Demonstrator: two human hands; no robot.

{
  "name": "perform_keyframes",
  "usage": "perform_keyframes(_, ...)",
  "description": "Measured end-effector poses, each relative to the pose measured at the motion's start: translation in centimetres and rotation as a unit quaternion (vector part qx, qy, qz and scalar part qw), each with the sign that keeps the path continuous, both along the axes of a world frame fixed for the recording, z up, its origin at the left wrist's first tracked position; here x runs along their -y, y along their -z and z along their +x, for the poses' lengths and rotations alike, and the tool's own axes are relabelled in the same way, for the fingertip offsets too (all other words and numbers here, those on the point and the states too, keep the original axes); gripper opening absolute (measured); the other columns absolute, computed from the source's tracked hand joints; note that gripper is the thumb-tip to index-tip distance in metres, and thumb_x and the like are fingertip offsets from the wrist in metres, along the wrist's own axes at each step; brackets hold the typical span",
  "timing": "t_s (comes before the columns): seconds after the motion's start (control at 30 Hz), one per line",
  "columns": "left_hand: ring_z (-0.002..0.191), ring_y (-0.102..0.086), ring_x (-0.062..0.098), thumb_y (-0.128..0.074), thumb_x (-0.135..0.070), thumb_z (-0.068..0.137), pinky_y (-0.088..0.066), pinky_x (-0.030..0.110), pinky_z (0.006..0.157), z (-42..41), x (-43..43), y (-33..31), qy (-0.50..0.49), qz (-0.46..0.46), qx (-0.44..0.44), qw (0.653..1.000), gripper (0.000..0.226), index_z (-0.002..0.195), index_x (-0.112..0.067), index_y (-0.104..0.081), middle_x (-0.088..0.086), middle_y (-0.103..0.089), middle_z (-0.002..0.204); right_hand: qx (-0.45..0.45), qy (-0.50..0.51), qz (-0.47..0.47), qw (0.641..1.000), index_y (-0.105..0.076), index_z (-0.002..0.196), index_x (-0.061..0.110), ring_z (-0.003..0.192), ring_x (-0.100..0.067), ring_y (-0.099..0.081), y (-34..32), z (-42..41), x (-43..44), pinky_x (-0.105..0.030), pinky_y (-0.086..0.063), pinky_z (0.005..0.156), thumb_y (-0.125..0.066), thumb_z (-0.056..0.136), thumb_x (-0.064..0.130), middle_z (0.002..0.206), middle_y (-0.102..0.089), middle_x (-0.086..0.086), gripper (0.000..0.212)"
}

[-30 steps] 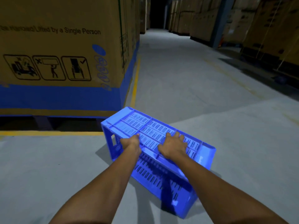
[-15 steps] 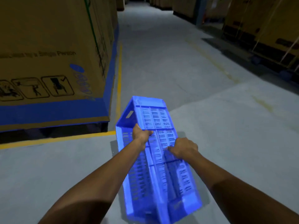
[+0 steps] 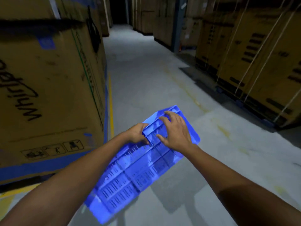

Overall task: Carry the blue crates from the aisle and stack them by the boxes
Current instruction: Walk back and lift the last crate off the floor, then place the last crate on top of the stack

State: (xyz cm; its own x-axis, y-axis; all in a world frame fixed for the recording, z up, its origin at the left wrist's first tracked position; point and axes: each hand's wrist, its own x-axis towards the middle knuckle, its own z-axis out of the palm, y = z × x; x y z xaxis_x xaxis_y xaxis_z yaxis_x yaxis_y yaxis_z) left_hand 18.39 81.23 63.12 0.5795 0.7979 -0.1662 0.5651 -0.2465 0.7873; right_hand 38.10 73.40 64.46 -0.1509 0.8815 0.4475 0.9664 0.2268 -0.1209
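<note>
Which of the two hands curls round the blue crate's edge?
The left hand; the right hand lies flat, fingers spread, on the blue crate.

Grey floor (image 3: pixel 143 82) bears a yellow line (image 3: pixel 111 111) and cardboard boxes (image 3: pixel 48 88)

Bare left hand (image 3: pixel 136 134), bare right hand (image 3: pixel 176 133), forearms (image 3: pixel 81 173) bare to the frame's edge

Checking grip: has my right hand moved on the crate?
Yes. The right hand opened and slid toward the blue crate's far end, away from the cardboard box.
</note>
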Motion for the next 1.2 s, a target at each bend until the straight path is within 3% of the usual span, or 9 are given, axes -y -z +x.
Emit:
perform_keyframes(0.1,0.070,-0.062,0.004,-0.082,0.006,0.062,-0.051,0.025,0.070,0.0,1.1,-9.3,0.077,0.046,-0.077,0.993,0.046,0.092,-0.022,-0.061,-0.004,-0.070,0.087,0.117,-0.035,-0.046,0.991,-0.051,0.136,0.019,0.141,-0.027,-0.037,-9.0,0.7,1.3,-0.051,-0.009,0.120,-0.073,0.069,0.061,0.147,-0.045,-0.010,0.082)
perform_keyframes(0.23,0.078,-0.063,0.011,-0.084,0.003,0.062,-0.049,0.023,0.071,0.8,2.7,-18.6,0.170,0.109,-0.149,0.968,0.047,0.092,-0.024,-0.061,-0.001,-0.071,0.091,0.209,0.035,-0.171,0.962,-0.052,0.129,0.025,0.116,-0.027,-0.059,-19.4,0.0,3.4,-0.043,-0.038,0.101,-0.075,0.068,0.056,0.124,-0.062,-0.005,0.072)
perform_keyframes(0.3,0.077,-0.064,0.012,-0.084,0.004,0.061,-0.052,0.025,0.070,1.5,3.6,-22.1,0.203,0.132,-0.174,0.955,0.048,0.094,-0.022,-0.062,0.002,-0.073,0.092,0.193,0.075,-0.231,0.951,-0.054,0.128,0.025,0.111,-0.028,-0.061,-22.5,-0.5,4.4,-0.037,-0.045,0.080,-0.079,0.065,0.059,0.121,-0.064,-0.005,0.075)
perform_keyframes(0.4,0.076,-0.063,0.015,-0.081,0.006,0.062,-0.053,0.030,0.070,2.6,4.8,-25.9,0.246,0.165,-0.201,0.934,0.046,0.099,-0.014,-0.064,0.002,-0.071,0.090,0.139,0.116,-0.280,0.943,-0.055,0.129,0.022,0.110,-0.026,-0.061,-25.3,-0.7,5.8,-0.033,-0.047,0.080,-0.081,0.057,0.068,0.125,-0.064,-0.002,0.090)
perform_keyframes(0.53,0.076,-0.059,0.015,-0.080,0.006,0.063,-0.044,0.025,0.065,4.5,6.3,-28.9,0.295,0.215,-0.228,0.903,0.047,0.098,-0.019,-0.060,-0.002,-0.067,0.089,0.066,0.157,-0.308,0.936,-0.058,0.102,0.016,0.089,-0.023,-0.058,-27.8,-0.3,8.5,-0.029,-0.039,0.060,-0.084,0.064,0.059,0.109,-0.065,-0.005,0.063)
perform_keyframes(0.6,0.079,-0.060,0.016,-0.080,0.004,0.064,-0.043,0.026,0.066,5.7,6.8,-29.4,0.313,0.241,-0.235,0.888,0.047,0.097,-0.022,-0.059,0.000,-0.067,0.090,0.039,0.172,-0.300,0.938,-0.057,0.091,0.016,0.082,-0.021,-0.054,-28.1,0.5,9.6,-0.028,-0.034,0.051,-0.085,0.067,0.053,0.095,-0.062,-0.004,0.053)
perform_keyframes(0.8,0.081,-0.054,0.015,-0.083,-0.026,0.067,-0.042,0.030,0.068,11.7,8.6,-30.8,0.314,0.391,-0.244,0.830,0.038,0.100,-0.022,-0.065,-0.002,-0.063,0.088,0.011,0.266,-0.219,0.939,-0.060,0.085,0.021,0.090,-0.026,-0.062,-28.2,6.0,13.3,-0.035,-0.046,0.068,-0.084,0.061,0.059,0.091,-0.064,0.001,0.051)
perform_keyframes(1.0,0.099,-0.062,0.020,-0.078,-0.038,0.076,-0.050,0.034,0.086,21.4,8.4,-30.7,0.321,0.322,-0.209,0.866,0.050,0.121,-0.023,-0.062,0.001,-0.067,0.112,0.019,0.338,-0.151,0.929,-0.063,0.120,0.025,0.101,-0.028,-0.063,-28.8,14.0,16.7,-0.037,-0.049,0.077,-0.082,0.065,0.060,0.109,-0.067,-0.004,0.068)
perform_keyframes(1.2,0.092,-0.065,0.020,-0.078,-0.028,0.080,-0.055,0.037,0.083,35.4,9.9,-31.4,0.357,0.321,-0.201,0.854,0.031,0.106,-0.016,-0.067,0.003,-0.070,0.101,0.011,0.383,-0.135,0.914,-0.065,0.108,0.022,0.096,-0.027,-0.063,-29.5,25.6,19.2,-0.035,-0.045,0.071,-0.082,0.067,0.058,0.102,-0.067,-0.004,0.058)
